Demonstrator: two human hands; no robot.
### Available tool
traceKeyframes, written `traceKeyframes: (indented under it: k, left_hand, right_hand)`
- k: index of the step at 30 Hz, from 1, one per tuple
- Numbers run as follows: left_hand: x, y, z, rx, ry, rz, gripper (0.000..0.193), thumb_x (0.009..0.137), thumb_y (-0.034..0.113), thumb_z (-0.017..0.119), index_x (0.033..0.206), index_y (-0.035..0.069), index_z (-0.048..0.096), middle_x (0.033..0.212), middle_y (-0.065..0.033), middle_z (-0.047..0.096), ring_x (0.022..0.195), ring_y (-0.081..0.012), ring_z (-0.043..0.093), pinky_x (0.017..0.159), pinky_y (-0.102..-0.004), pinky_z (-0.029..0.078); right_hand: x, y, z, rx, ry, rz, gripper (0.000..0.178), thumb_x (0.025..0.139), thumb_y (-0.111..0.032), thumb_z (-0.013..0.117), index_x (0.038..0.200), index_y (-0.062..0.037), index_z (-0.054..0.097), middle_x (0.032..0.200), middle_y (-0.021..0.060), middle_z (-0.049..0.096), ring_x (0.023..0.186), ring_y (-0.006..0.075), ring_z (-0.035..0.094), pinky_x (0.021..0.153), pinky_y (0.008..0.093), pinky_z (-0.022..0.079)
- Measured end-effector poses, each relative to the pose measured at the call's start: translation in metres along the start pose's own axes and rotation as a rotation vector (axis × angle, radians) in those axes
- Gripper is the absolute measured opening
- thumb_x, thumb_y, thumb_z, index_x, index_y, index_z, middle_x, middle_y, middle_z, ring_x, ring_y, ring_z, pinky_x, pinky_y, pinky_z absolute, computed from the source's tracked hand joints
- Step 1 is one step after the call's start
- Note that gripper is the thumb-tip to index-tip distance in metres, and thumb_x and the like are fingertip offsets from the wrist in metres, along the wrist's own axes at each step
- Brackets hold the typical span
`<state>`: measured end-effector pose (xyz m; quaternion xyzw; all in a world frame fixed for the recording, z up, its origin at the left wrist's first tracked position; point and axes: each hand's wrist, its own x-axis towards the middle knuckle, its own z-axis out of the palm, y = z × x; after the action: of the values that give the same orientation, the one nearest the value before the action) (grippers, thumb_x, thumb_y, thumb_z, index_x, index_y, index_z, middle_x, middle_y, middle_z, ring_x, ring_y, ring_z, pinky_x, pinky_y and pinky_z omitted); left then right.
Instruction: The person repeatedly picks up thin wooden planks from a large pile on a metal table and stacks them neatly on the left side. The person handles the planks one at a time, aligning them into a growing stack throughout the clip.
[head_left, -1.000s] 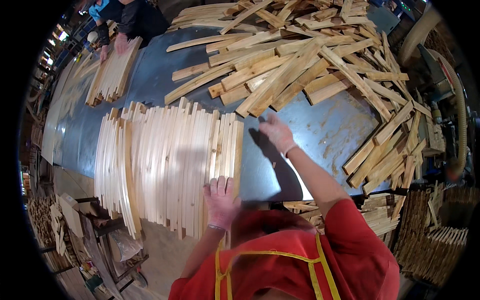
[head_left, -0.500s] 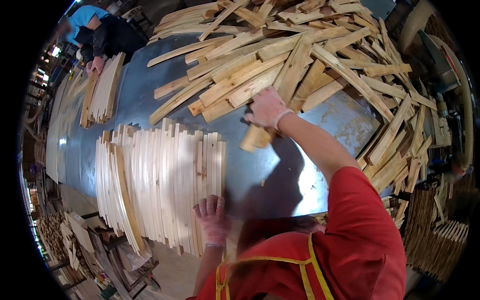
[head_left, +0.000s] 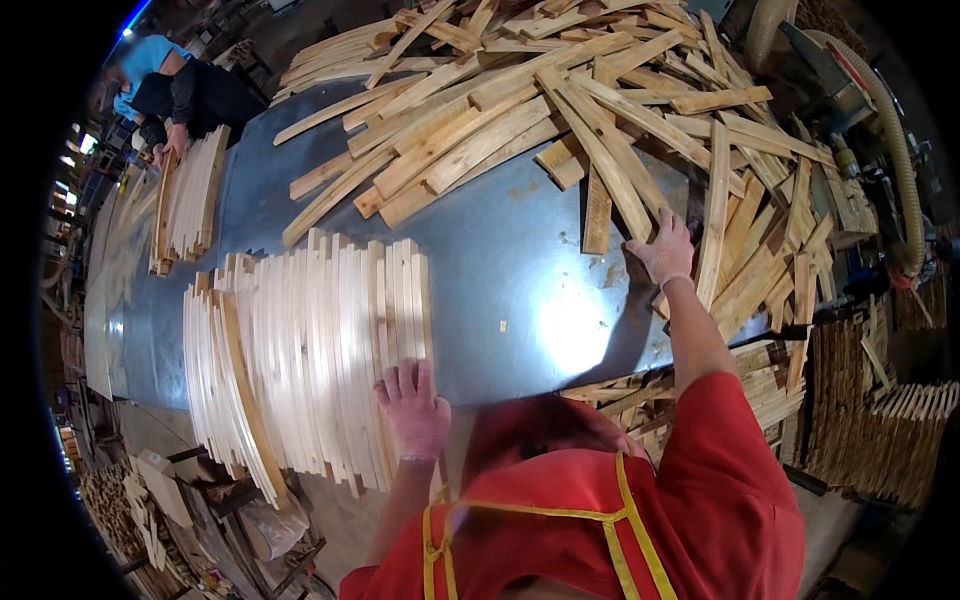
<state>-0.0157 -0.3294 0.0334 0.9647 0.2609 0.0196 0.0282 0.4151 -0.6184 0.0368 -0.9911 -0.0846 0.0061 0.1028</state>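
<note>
My left hand (head_left: 414, 412), in a pinkish glove, lies with fingers stretched out against the near right end of a row of pale wooden slats (head_left: 318, 350). The slats stand close together on the blue-grey metal table (head_left: 490, 270). My right hand (head_left: 664, 252), gloved too, is at the near end of a long wooden board (head_left: 606, 150), its thumb and fingers spanning the board's width. That board slants out of a loose heap of boards (head_left: 470, 140). A short wood block (head_left: 562, 165) and another board piece (head_left: 597, 210) lie just left of it.
At the far left a co-worker (head_left: 175, 85) in a blue top handles a smaller bundle of slats (head_left: 195, 195). Ribbed hoses (head_left: 905, 170) hang at the right. Stacked wood (head_left: 865, 400) stands beyond the table's right end. A wood chip (head_left: 503, 326) lies on the tabletop.
My right hand has moved right, from beside a blurred short block at the heap's front to the long board's end. My left hand stays by the slats. The whole view has shifted slightly.
</note>
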Motion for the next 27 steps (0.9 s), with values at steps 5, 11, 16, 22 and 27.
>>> traceKeyframes:
  k: [5, 11, 16, 22, 27]
  left_hand:
    - [0.001, 0.001, 0.009, 0.019, -0.001, 0.004, 0.085, 0.074, 0.026, 0.075, 0.154, 0.017, 0.049, 0.156, -0.0102, 0.044, 0.149, -0.0360, 0.035, 0.125, -0.0609, 0.024]
    - [-0.005, -0.005, 0.017, 0.073, -0.014, 0.008, 0.084, 0.075, 0.028, 0.075, 0.154, 0.017, 0.050, 0.157, -0.0102, 0.043, 0.148, -0.0358, 0.037, 0.125, -0.0611, 0.024]
    - [0.001, 0.008, 0.005, 0.083, 0.057, 0.055, 0.071, 0.076, 0.023, 0.071, 0.144, 0.015, 0.056, 0.144, -0.0096, 0.049, 0.140, -0.0351, 0.041, 0.121, -0.0605, 0.028]
    - [0.004, 0.013, -0.004, 0.089, 0.003, 0.035, 0.071, 0.074, 0.020, 0.073, 0.143, 0.013, 0.056, 0.146, -0.0103, 0.049, 0.141, -0.0360, 0.043, 0.121, -0.0610, 0.030]
    - [0.006, 0.058, -0.009, 0.002, 0.151, 0.193, 0.072, 0.074, 0.020, 0.076, 0.142, 0.011, 0.055, 0.143, -0.0125, 0.052, 0.137, -0.0372, 0.049, 0.118, -0.0617, 0.036]
  right_hand:
    - [0.011, 0.024, 0.008, -0.104, -0.219, -0.060, 0.049, 0.095, -0.028, 0.068, 0.141, -0.0122, 0.062, 0.144, 0.0210, 0.064, 0.129, 0.0391, 0.065, 0.103, 0.0482, 0.056]
    - [-0.039, 0.005, -0.002, -0.021, -0.029, -0.086, 0.048, 0.088, -0.025, 0.073, 0.133, -0.0093, 0.064, 0.137, 0.0192, 0.066, 0.126, 0.0409, 0.064, 0.105, 0.0479, 0.055]
    - [0.009, 0.011, -0.009, -0.064, 0.023, -0.127, 0.084, 0.077, -0.037, 0.087, 0.148, -0.0122, 0.051, 0.147, 0.0197, 0.055, 0.135, 0.0409, 0.056, 0.110, 0.0481, 0.051]
    - [0.053, -0.014, -0.020, -0.143, -0.155, -0.081, 0.113, 0.072, -0.041, 0.092, 0.165, -0.0176, 0.032, 0.163, 0.0209, 0.040, 0.144, 0.0397, 0.050, 0.118, 0.0508, 0.044]
    - [0.040, -0.031, -0.015, 0.300, -0.371, -0.258, 0.113, 0.076, -0.037, 0.091, 0.168, -0.0125, 0.029, 0.164, 0.0259, 0.042, 0.144, 0.0423, 0.051, 0.119, 0.0504, 0.044]
